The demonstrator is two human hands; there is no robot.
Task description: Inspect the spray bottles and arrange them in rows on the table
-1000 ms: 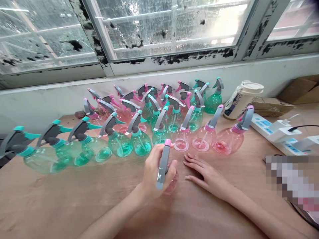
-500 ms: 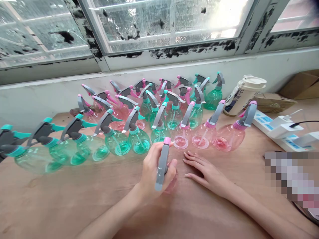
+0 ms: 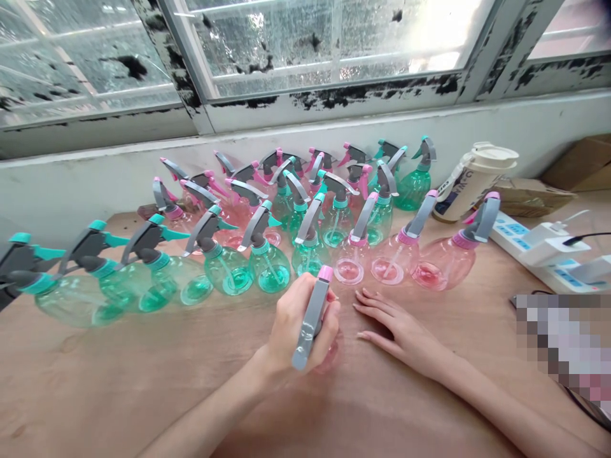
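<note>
My left hand (image 3: 291, 331) is wrapped round the neck of a pink spray bottle (image 3: 312, 318), whose grey head and pink nozzle show from above. Most of its pink body is hidden under the hand. To the right, my right hand (image 3: 396, 327) lies flat on the table with fingers spread, touching no bottle. Just beyond the hands stands a front row, with a clear pink spray bottle (image 3: 348, 270) near my right fingertips and a green spray bottle (image 3: 310, 254) behind my left hand. Several more green ones, such as this green spray bottle (image 3: 270, 270), extend leftward.
More pink and green spray bottles crowd behind the front row, below the window ledge (image 3: 324, 124). At right are a lidded cup (image 3: 472, 181), a cardboard box (image 3: 529, 197), a power strip (image 3: 544, 261) with plugs, and a blurred-out object (image 3: 568, 343) on the wooden table (image 3: 119, 381).
My left hand has turned slightly, so the held spray bottle's head leans a little more to the right. The right hand stays flat; the whole view has shifted slightly.
</note>
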